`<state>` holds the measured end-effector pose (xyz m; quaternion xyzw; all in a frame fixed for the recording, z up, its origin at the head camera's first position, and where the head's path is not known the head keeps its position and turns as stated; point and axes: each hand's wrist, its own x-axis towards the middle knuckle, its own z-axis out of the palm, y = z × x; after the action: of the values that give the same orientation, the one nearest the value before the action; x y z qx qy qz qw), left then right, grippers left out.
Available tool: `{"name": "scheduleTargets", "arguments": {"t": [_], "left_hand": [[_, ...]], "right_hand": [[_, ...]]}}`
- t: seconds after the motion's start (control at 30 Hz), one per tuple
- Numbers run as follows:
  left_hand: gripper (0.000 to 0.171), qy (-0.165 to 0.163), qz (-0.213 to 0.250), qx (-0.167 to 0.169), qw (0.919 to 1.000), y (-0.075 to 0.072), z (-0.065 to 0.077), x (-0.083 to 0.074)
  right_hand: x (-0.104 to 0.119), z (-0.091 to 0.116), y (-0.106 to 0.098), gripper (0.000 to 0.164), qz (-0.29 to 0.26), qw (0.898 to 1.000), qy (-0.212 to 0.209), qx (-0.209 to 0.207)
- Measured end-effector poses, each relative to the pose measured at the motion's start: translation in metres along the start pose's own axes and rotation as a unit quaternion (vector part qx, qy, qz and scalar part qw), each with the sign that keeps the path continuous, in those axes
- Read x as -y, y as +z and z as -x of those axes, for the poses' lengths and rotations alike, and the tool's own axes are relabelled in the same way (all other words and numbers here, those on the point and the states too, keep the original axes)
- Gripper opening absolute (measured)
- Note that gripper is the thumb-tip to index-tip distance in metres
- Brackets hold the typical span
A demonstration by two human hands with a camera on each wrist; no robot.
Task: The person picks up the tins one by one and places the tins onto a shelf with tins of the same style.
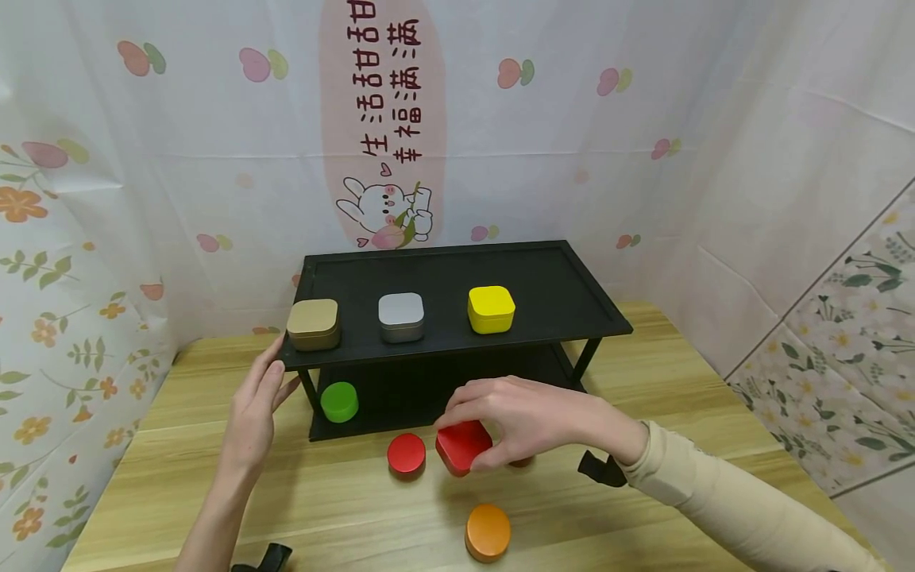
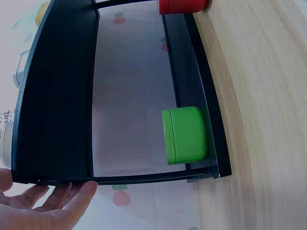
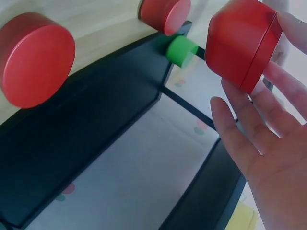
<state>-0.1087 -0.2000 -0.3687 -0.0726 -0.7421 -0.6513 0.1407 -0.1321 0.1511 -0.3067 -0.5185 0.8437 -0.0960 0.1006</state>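
Note:
My right hand (image 1: 525, 413) pinches a red square tin (image 1: 457, 449) with rounded corners, held tilted in front of the black two-tier shelf (image 1: 443, 278). Seen from the right wrist, thumb and fingertips grasp one end of this tin (image 3: 240, 43). At the shelf's left front corner, my left hand (image 1: 250, 417) holds the end of the upper board, with fingers on both sides of its edge. A green round tin (image 1: 339, 403) stands at the left of the lower tier. Gold (image 1: 313, 322), silver (image 1: 401, 316) and yellow (image 1: 491, 308) square tins sit along the upper board.
On the wooden table before the shelf are a red round tin (image 1: 406, 454) and an orange round tin (image 1: 488, 531). Another red tin (image 1: 523, 461) is mostly hidden by my right hand. A patterned curtain (image 1: 572, 159) hangs behind the shelf.

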Motion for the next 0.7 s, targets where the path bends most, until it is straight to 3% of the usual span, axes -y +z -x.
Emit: {"name": "scheduleTargets", "arguments": {"t": [0.7], "left_hand": [[0.054, -0.004, -0.008, -0.002, 1.0000, 0.001, 0.001, -0.002]], "right_hand": [[-0.010, 0.039, -0.028, 0.051, -0.012, 0.997, 0.039, -0.059]]}}
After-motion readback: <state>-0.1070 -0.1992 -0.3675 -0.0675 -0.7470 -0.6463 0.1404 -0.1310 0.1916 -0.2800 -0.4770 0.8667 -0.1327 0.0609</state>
